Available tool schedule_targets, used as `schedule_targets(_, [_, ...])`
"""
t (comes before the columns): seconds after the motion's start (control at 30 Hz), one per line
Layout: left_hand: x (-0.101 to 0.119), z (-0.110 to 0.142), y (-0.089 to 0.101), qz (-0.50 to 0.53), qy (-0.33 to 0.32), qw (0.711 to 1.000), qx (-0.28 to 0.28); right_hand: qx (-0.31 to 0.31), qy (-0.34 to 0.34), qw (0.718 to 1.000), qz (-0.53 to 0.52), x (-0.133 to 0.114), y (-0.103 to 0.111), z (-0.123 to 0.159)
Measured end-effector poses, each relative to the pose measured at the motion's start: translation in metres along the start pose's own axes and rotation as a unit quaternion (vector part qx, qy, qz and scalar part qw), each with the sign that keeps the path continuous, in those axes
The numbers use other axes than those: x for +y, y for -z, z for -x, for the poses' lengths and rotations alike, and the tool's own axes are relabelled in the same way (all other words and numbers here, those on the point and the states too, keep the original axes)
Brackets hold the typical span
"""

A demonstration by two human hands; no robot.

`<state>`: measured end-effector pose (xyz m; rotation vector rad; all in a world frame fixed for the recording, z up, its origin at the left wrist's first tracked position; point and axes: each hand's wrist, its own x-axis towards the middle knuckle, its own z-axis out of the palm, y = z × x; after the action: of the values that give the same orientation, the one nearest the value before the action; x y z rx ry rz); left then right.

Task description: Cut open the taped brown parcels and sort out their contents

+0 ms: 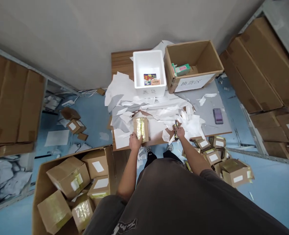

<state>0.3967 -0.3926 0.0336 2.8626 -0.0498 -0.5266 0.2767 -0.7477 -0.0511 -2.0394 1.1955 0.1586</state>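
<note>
The right hand [180, 132] is gripping a cutter [176, 125]; the left hand [135, 142] is pinching the near-left corner of the box [141, 128]. The box is lying on the table [121, 63], left of the cutter, its long axis pointing away from the person.

A: What's your count by the person?
B: One left hand [135, 142], one right hand [180, 132], so two hands. One taped box [141, 129], one black-and-yellow tool [176, 125], two shoes [148, 149].
A: And on the single tabletop [121, 63], any containers?
B: Two: one white bin [159, 93] and one open carton [203, 57].
A: Contents?
B: I make out two small packs [149, 77] in the bin, and at least one green pack [183, 69] in the carton.
A: Purple things?
B: One purple rectangle [218, 116].
A: Lower left?
B: One large carton [38, 189], at least five boxes [68, 178] inside.
A: Lower right?
B: Several parcels [235, 173]; they overlap, so I can't give an exact number.
</note>
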Motion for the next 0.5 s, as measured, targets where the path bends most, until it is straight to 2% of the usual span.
schedule_targets(0.1, [0.0, -0.003, 0.003, -0.012, 0.021, 0.999, 0.021, 0.009, -0.077, 0.997, 0.018, 0.016, 0.011, -0.013])
schedule_targets(0.23, [0.013, -0.003, 0.011, -0.043, 0.044, 0.998, 0.029, 0.043, -0.034, 0.998, 0.03, 0.008, 0.017, -0.007])
schedule_targets(0.3, [0.023, -0.001, 0.013, -0.06, 0.04, 0.997, 0.019, 0.037, 0.011, 0.999, 0.017, -0.013, 0.008, 0.009])
schedule_targets(0.4, [0.029, 0.002, 0.015, -0.062, 0.019, 0.998, 0.004, -0.072, 0.099, 0.992, -0.012, -0.063, -0.028, 0.043])
schedule_targets(0.5, [0.016, 0.001, 0.02, -0.014, -0.01, 1.0, -0.016, -0.16, 0.168, 0.973, 0.001, -0.116, -0.073, 0.078])
